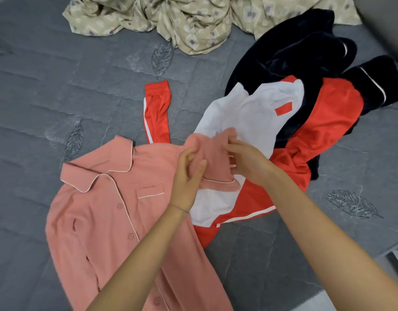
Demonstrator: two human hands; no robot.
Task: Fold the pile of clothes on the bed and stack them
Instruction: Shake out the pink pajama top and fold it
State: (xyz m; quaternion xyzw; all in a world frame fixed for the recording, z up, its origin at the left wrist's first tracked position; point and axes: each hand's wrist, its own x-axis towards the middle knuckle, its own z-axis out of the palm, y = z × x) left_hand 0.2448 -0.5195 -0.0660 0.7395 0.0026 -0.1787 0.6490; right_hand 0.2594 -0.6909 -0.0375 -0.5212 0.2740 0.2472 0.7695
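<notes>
Grey quilted bed [59,75], leaf stitching. Pink pyjama shirt [108,221] lies flat, front up, buttoned, collar at far end. Shirt's sleeve [216,153] bunched at shirt's right, over red-and-white jacket [328,122] touching shirt on that side. Left hand [188,178] grip closed on sleeve fabric; right hand [247,160] grip pinching same sleeve. Navy garment [294,48] further right of shirt and beyond. Beige patterned sheet [193,23] crumpled well beyond shirt.

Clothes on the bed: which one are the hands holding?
The pink button-up pyjama shirt: both the left hand and right hand grip its sleeve. The red-and-white jacket and navy garment lie heaped beside it.
</notes>
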